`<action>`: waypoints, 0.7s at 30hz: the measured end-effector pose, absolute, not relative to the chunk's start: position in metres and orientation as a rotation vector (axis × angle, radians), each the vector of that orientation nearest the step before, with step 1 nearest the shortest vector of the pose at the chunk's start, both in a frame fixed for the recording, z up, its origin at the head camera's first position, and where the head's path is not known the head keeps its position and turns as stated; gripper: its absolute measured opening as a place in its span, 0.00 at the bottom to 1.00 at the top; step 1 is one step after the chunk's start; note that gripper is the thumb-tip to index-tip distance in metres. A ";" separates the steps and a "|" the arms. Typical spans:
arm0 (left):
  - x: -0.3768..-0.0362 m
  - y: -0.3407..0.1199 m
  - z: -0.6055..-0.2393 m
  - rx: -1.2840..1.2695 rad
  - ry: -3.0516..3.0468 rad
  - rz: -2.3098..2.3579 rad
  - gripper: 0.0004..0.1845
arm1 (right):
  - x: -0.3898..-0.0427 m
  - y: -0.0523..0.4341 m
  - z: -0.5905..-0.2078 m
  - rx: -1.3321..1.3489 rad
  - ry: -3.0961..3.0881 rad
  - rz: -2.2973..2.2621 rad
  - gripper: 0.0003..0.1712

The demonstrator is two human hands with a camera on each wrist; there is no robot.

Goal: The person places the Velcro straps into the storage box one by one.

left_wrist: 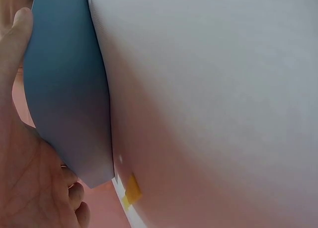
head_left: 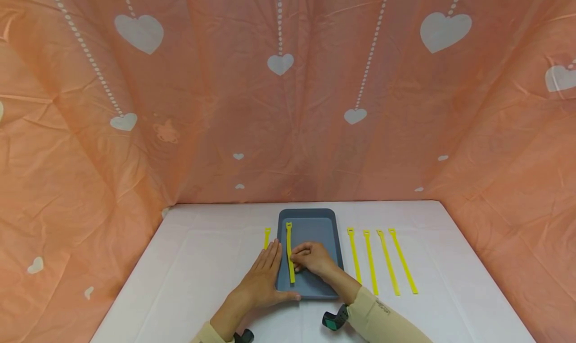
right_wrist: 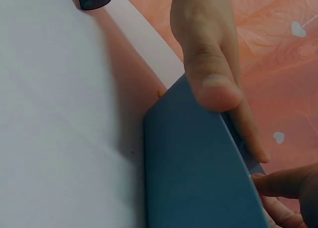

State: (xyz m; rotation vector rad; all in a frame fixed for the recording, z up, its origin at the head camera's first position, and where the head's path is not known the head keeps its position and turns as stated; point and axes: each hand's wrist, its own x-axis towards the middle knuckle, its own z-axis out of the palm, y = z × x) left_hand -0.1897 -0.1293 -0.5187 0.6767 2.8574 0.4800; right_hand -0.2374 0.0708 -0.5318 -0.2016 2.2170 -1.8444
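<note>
At the bottom edge of the head view, a beige sleeve point(head_left: 382, 318) on the right arm comes in from the lower right, with a black wrist device point(head_left: 335, 319) beside its cuff. Just above, left of the frame's centre line, the left hand point(head_left: 263, 278) lies along the left side of a grey-blue tray point(head_left: 317, 233), its fingers straight and close together, the thumb spread out along the tray's near edge. The right hand point(head_left: 314, 258) reaches over the tray with fingers curled, thumb and fingertips pinching the right edge of a yellow strap point(head_left: 290, 248). That strap is in the left half of the tray, nearly upright in the frame, its slotted head towards the top. A second strap point(head_left: 267, 235) lies left of the tray, its lower part hidden behind the left fingers. To the right of the tray, four more straps point(head_left: 368, 255) form a slanting row, heads uppermost; the right forearm meets the lower end of the leftmost. All this is on a white tabletop point(head_left: 450, 283) across the lower frame, below an orange-pink backdrop point(head_left: 315, 158) with pale hearts filling the upper frame.
</note>
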 end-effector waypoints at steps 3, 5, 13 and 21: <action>-0.190 -0.129 -0.519 0.669 2.857 0.473 0.75 | -0.239 0.069 -0.533 -0.181 2.207 -1.841 0.09; -0.190 -0.129 -0.519 0.665 2.854 0.471 0.75 | -0.240 0.068 -0.532 -0.176 2.206 -1.840 0.08; -0.190 -0.130 -0.519 0.680 2.846 0.500 0.74 | -0.243 0.064 -0.529 -0.185 2.230 -1.804 0.07; -0.191 -0.130 -0.521 0.691 2.842 0.535 0.74 | -0.247 0.061 -0.526 -0.178 2.246 -1.741 0.05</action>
